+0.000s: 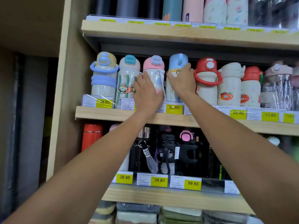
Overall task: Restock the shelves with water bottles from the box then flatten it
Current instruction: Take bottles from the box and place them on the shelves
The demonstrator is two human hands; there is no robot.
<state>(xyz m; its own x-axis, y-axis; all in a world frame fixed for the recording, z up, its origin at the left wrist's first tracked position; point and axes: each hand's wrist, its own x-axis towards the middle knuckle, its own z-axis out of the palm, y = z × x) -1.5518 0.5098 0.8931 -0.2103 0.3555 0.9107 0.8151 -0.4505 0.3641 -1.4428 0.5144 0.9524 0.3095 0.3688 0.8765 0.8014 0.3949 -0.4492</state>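
Left hand [148, 92] curls fingers round a pink-capped bottle [154, 68], right hand [182, 80] round a blue-capped bottle [178, 60] (row tightly packed). A nudge may topple the red-capped bottle [207, 81].

Left hand [146, 92]: bare, back in view, knuckles and finger lines plain, wrist uncovered. Right hand [182, 80]: bare likewise, thumb and knuckles plain, wrist uncovered. Left forearm [97, 159]: bare along whole visible length, slim at wrist, widening toward lower-left frame corner. Right forearm [234, 135]: bare too, same taper, widening toward lower-right frame edge. Small metal ring [178, 71] beside right-hand fingers: unclear whether worn. Nails too small to judge. Upper arms beyond frame edge, any sleeve unseen.
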